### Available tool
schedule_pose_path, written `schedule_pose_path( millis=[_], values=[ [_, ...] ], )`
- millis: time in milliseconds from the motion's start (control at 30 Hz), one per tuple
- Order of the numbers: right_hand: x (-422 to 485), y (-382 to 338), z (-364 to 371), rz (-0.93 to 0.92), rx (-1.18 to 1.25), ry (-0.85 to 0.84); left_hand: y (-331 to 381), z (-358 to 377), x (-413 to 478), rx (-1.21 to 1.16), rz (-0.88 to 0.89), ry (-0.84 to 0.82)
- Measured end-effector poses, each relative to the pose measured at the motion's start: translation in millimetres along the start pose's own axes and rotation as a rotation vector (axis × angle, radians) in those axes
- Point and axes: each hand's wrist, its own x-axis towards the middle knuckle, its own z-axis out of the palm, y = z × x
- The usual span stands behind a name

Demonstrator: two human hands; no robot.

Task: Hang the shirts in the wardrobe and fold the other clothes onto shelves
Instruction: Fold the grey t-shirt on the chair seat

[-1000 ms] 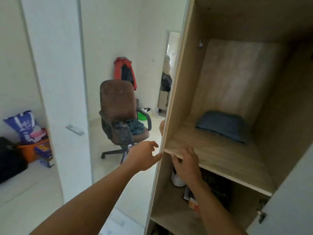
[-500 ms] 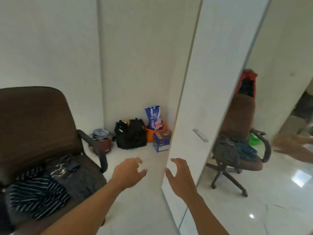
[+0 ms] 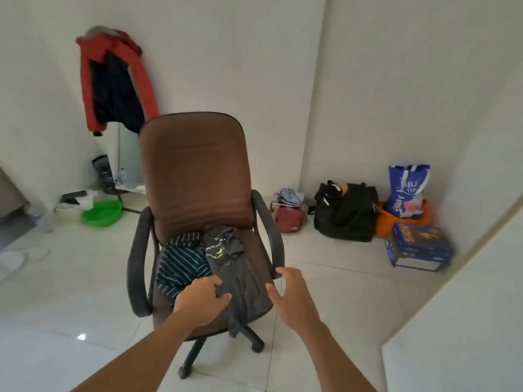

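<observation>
Left grip (image 3: 202, 299): fingertips sunk in grey shirt (image 3: 243, 281) fold, tips not visible. Striped shirt (image 3: 181, 264) partly under grey one & behind that grip. Shirt print too creased to read. L forearm (image 3: 141, 355) & R forearm (image 3: 336, 355) cut by bottom edge. Chair (image 3: 195, 171) base half hidden behind seat.

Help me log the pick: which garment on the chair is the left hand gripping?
The dark grey shirt with printed lettering, the right-hand one of the two; the left hand pinches its edge. The striped garment lies to its left.
</observation>
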Motion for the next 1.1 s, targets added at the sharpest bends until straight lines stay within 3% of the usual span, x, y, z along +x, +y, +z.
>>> schedule_pose_path(
  millis=[400,667,1100],
  values=[
    [140.1,-18.7,32.1,-0.138,-0.018,-0.289,-26.7,-21.5,83.9,-0.09,-0.242,0.055],
    [241.7,-35.1,71.4,-0.145,-0.063,-0.349,-66.8,-31.7,184.0,-0.134,-0.28,0.062],
    [455.7,-13.3,230.6,0.026,-0.32,-0.546,-184.2,33.8,468.0,0.002,-0.169,-0.279]
  ],
)
